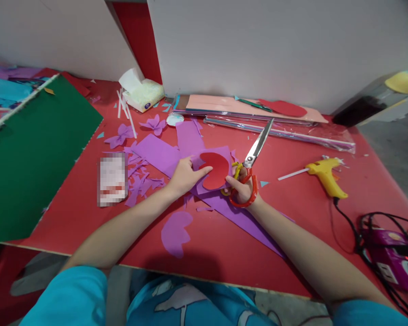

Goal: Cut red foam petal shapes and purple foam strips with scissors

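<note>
My left hand (185, 174) pinches a red heart-shaped foam template (216, 170) together with a purple foam sheet (221, 156) beneath it, over the red table (292, 213). My right hand (241, 188) grips the red and yellow handles of large scissors (256, 147), blades shut and pointing up and away to the right. That hand's fingertips also touch the template's right edge. A cut purple heart shape (175, 232) lies on the table near me.
Purple scraps (141, 181) and foam flowers (154, 123) lie to the left, beside a big green sheet (34, 149). A tissue box (143, 93) and wrapped foam sheets (258, 111) sit at the back. A yellow glue gun (326, 174) and a power strip (392, 260) with cables are at right.
</note>
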Action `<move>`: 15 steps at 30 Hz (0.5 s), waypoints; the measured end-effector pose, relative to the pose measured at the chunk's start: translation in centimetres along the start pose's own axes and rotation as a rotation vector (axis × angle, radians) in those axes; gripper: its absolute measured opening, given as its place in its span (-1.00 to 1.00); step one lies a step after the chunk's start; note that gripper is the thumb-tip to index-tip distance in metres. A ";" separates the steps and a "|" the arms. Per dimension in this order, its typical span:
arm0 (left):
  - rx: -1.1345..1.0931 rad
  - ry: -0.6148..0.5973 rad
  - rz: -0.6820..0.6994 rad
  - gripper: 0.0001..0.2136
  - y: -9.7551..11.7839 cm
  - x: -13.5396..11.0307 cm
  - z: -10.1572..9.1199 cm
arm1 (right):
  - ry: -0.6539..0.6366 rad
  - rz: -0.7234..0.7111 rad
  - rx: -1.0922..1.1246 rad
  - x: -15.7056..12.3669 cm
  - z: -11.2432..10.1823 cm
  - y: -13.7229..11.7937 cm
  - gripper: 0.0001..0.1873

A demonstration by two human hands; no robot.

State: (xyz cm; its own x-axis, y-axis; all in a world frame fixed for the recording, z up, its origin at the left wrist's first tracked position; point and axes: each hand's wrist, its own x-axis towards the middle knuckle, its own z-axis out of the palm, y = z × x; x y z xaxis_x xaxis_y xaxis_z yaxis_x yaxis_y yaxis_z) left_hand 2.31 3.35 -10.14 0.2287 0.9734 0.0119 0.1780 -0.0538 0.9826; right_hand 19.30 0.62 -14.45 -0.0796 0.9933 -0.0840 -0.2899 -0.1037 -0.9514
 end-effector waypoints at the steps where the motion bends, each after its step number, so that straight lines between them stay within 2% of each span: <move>1: -0.014 0.023 0.007 -0.74 -0.1 -0.1 0.1 | -0.014 0.029 0.004 -0.1 0.1 -0.1 -0.61; 4: -0.020 0.049 0.014 -0.72 -0.2 -0.4 0.5 | -0.012 0.068 -0.006 -0.2 0.2 -0.5 -0.62; 10: 0.023 0.076 0.031 -0.73 0.1 -0.8 0.9 | 0.029 0.059 -0.004 -0.1 0.1 -0.3 -0.65; 13: -0.025 0.039 0.017 -0.75 0.4 -0.8 0.8 | 0.062 0.067 0.004 0.0 -0.1 0.1 -0.63; 15: -0.125 -0.026 -0.040 -0.77 0.7 -0.7 0.5 | 0.062 0.065 0.005 0.0 -0.1 0.3 -0.63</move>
State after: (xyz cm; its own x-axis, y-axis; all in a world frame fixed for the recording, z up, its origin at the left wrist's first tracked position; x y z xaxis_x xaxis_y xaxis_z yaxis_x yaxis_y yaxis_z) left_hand 2.80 2.52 -9.52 0.2487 0.9681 -0.0313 0.0672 0.0150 0.9976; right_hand 19.36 0.64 -14.73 -0.0389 0.9857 -0.1638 -0.2908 -0.1680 -0.9419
